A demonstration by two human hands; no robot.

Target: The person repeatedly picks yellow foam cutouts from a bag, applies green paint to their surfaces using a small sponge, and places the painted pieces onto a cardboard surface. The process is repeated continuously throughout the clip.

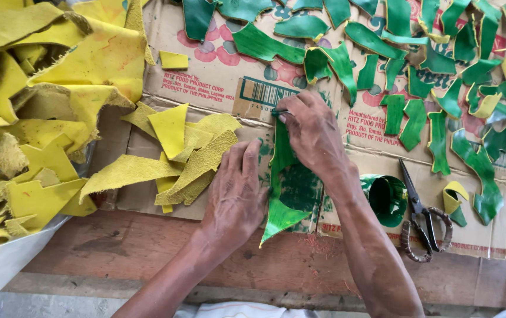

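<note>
My left hand presses flat on the left edge of a green-painted leather scrap lying on flattened cardboard. My right hand is closed on a small brush, of which only a dark tip shows at the scrap's upper end. The scrap is wet green, pointed at its lower end. A small round tin of green paint stands just right of my right wrist.
Several yellow leather scraps lie left of my hands, with a big heap further left. Painted green pieces are spread across the cardboard at the top right. Scissors with wrapped handles lie beside the tin. A wooden table edge runs below.
</note>
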